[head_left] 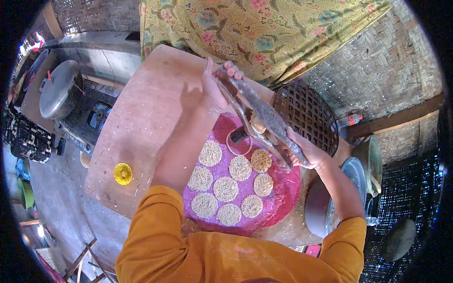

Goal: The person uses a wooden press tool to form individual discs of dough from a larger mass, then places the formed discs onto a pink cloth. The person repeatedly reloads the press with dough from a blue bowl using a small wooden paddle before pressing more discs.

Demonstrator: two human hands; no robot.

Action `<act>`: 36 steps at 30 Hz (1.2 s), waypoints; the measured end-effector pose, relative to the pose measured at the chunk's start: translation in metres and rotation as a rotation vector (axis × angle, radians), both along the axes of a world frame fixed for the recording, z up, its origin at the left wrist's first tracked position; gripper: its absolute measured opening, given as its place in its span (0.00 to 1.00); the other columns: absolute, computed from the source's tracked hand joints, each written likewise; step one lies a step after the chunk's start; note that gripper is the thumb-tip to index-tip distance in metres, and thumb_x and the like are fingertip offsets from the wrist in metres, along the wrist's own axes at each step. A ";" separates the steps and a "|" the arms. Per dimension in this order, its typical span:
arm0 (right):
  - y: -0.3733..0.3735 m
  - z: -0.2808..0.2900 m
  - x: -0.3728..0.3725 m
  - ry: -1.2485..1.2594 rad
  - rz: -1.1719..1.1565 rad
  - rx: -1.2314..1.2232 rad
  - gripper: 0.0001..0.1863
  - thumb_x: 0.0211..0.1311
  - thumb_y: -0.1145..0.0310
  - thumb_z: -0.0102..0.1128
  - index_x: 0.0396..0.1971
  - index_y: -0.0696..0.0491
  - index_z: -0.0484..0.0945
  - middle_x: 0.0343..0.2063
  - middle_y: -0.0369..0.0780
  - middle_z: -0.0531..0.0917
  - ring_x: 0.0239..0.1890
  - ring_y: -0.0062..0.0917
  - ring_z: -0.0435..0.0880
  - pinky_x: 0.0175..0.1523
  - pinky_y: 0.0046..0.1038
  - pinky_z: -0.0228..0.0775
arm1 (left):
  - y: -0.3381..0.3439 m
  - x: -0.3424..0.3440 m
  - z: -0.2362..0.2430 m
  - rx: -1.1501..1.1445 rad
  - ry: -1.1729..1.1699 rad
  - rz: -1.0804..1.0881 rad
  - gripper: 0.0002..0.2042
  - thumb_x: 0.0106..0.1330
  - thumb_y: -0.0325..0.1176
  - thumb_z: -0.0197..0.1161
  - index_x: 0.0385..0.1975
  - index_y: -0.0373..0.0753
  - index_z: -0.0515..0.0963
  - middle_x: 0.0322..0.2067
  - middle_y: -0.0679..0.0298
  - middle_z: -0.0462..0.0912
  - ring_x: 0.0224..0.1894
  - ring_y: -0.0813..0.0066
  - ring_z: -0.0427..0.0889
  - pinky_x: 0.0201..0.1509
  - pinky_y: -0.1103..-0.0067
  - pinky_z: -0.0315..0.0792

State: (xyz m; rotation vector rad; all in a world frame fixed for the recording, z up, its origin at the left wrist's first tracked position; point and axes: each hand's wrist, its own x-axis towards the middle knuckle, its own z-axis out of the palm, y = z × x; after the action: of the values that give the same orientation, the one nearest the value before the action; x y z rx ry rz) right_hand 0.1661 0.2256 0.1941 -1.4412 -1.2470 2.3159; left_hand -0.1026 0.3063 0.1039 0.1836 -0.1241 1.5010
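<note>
A long wooden press of two dark bars (269, 113) is held up slantwise over the table. My left hand (214, 89) is closed around its far left end, and my right hand (309, 151) grips the near right end. Pale dough-like material (257, 123) shows between the bars. Below them is a short black cylinder (239, 135), beside a thin pale ring (249, 150). Under the press, several flat rounds of pale noodle-like strands (226, 189) lie on a pink plastic sheet (283, 200). Part of the right hand's grip is hidden by the bar.
A yellow scalloped mould (123, 173) sits on the wooden table (141, 108) at left. Beyond the table's left edge stands a large lidded pot (61, 89) near a stove (98, 115). A brown lattice basket (306, 111) and a blue-lidded bucket (325, 207) are at right.
</note>
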 end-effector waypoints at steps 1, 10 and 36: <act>0.004 -0.003 0.003 -0.064 0.086 0.038 0.34 0.62 0.34 0.40 0.40 0.53 0.75 0.21 0.37 0.77 0.17 0.19 0.75 0.19 0.21 0.63 | 0.001 0.005 -0.007 -0.004 -0.002 -0.008 0.31 0.63 0.68 0.37 0.21 0.44 0.67 0.19 0.65 0.69 0.24 0.66 0.68 0.38 0.70 0.66; 0.007 -0.033 -0.003 -0.300 0.174 0.213 0.34 0.62 0.33 0.38 0.30 0.52 0.75 0.13 0.35 0.74 0.13 0.19 0.71 0.18 0.21 0.62 | 0.000 0.003 -0.033 -0.263 0.034 0.096 0.24 0.69 0.57 0.37 0.17 0.48 0.62 0.12 0.71 0.59 0.18 0.73 0.63 0.29 0.74 0.63; -0.013 -0.024 0.001 -0.543 0.231 0.472 0.34 0.63 0.35 0.39 0.23 0.56 0.71 0.08 0.34 0.67 0.08 0.19 0.65 0.12 0.23 0.55 | -0.006 0.024 -0.042 -0.376 -0.022 0.082 0.25 0.68 0.60 0.34 0.17 0.48 0.60 0.11 0.72 0.56 0.14 0.75 0.58 0.24 0.75 0.59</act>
State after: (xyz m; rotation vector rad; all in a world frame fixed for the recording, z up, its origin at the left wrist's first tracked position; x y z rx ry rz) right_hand 0.1672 0.2130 0.1699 -1.8668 -2.0239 1.5948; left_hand -0.0782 0.3006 0.0619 -0.1311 0.1501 1.5798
